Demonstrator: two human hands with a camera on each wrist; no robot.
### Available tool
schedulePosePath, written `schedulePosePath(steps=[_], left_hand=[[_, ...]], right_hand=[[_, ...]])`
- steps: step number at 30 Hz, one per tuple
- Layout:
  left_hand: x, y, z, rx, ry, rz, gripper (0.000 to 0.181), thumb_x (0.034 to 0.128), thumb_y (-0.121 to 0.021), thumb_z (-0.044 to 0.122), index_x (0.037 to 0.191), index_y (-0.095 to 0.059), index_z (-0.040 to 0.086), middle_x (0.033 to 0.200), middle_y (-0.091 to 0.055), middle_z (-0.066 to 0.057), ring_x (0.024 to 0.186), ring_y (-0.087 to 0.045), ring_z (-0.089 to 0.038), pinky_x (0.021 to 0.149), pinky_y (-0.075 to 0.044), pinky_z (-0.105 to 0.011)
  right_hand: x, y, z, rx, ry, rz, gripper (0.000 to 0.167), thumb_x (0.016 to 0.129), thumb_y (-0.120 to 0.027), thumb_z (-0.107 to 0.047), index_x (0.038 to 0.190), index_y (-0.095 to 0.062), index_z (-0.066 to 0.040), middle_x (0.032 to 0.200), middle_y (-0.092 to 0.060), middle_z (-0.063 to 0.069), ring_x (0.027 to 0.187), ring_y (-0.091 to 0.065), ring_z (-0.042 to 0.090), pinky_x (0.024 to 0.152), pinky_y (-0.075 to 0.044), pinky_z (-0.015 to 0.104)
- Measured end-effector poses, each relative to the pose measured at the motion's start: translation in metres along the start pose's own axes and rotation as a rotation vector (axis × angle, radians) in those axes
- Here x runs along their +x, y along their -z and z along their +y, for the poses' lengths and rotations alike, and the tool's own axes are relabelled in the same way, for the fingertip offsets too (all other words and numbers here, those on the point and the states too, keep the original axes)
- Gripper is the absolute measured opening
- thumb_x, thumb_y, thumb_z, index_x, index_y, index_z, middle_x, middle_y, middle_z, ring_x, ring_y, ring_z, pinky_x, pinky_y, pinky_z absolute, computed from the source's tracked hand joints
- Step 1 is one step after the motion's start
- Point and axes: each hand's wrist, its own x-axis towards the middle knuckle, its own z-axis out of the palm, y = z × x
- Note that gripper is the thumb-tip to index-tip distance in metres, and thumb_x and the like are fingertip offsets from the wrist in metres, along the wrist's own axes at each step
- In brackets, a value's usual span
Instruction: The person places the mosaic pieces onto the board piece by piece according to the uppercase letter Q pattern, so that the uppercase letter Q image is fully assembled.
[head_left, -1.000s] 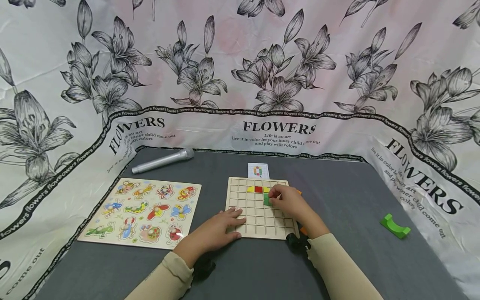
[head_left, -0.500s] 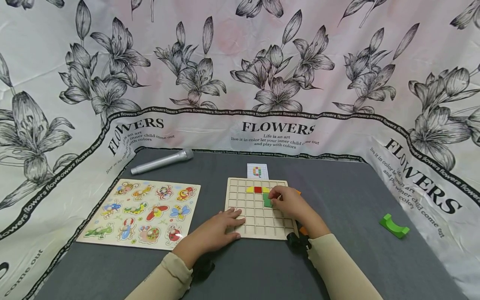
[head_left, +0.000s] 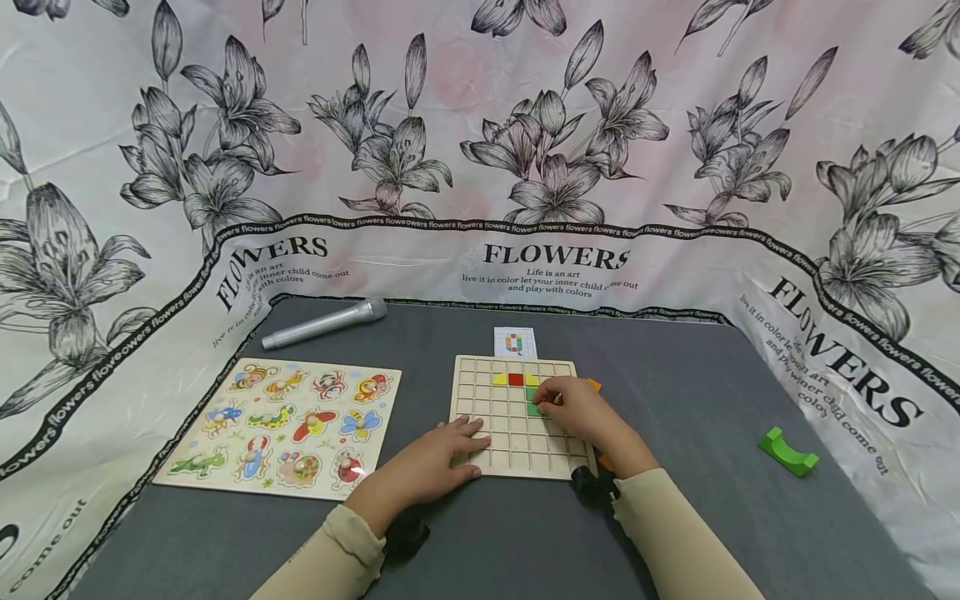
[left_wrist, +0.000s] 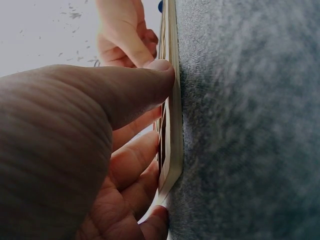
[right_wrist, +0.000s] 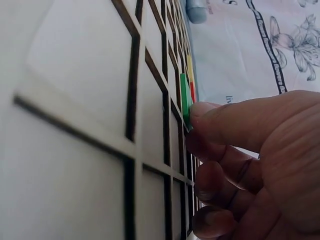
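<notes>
On the left of the grey tabletop (head_left: 495,533), an insect puzzle board (head_left: 308,386) lies flat, with a silver microphone (head_left: 324,323) slanting behind it. Next along, the person's left hand (head_left: 431,458) has its fingers stretched loosely across the near left part of a wooden grid board (head_left: 517,437), thumb at the near edge. A small pattern card (head_left: 514,342) sits just behind that board. In one row on the grid I see a yellow tile (head_left: 499,379), then a red tile (head_left: 516,380), then a second yellow tile (head_left: 532,380). Below the last comes a far green tile (head_left: 532,392), and below that a near green tile (head_left: 533,408), pinched between the right hand's (head_left: 577,410) thumb and finger, the other fingers curled. Orange pieces (head_left: 595,384) peek out beyond that hand; well to the right rests a green arch block (head_left: 789,452).
</notes>
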Motion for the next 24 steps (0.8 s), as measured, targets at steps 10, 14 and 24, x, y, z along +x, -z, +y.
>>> schedulePosePath(steps=[10, 14, 24], left_hand=[[0.0, 0.0, -0.001, 0.003, -0.003, 0.0, 0.051, 0.106, -0.074, 0.025, 0.155, -0.064, 0.015, 0.173, -0.045, -0.007, 0.167, -0.031, -0.032, 0.138, -0.023, -0.057], [0.0, 0.0, -0.001, 0.005, -0.003, -0.003, 0.051, 0.1061, -0.074, 0.025, 0.155, -0.064, 0.015, 0.173, -0.045, -0.007, 0.167, -0.03, -0.032, 0.138, -0.023, -0.056], [0.0, 0.001, 0.001, -0.006, 0.007, -0.011, 0.051, 0.1059, -0.074, 0.024, 0.155, -0.064, 0.014, 0.173, -0.044, -0.008, 0.167, -0.03, -0.033, 0.139, -0.023, -0.056]], right_hand=[[-0.003, 0.03, 0.026, 0.013, -0.073, 0.16, 0.018, 0.109, -0.066, -0.012, 0.12, -0.077, -0.005, 0.111, -0.075, 0.013, 0.086, -0.064, 0.024, 0.07, -0.055, 0.036], [-0.011, 0.047, 0.047, 0.012, -0.138, 0.205, 0.021, 0.111, -0.064, -0.014, 0.124, -0.074, -0.002, 0.117, -0.074, 0.018, 0.098, -0.068, 0.031, 0.077, -0.059, 0.043], [-0.04, 0.061, 0.081, -0.045, -0.12, 0.08, 0.018, 0.107, -0.069, -0.015, 0.119, -0.076, -0.002, 0.112, -0.077, 0.016, 0.108, -0.072, 0.037, 0.087, -0.063, 0.053]])
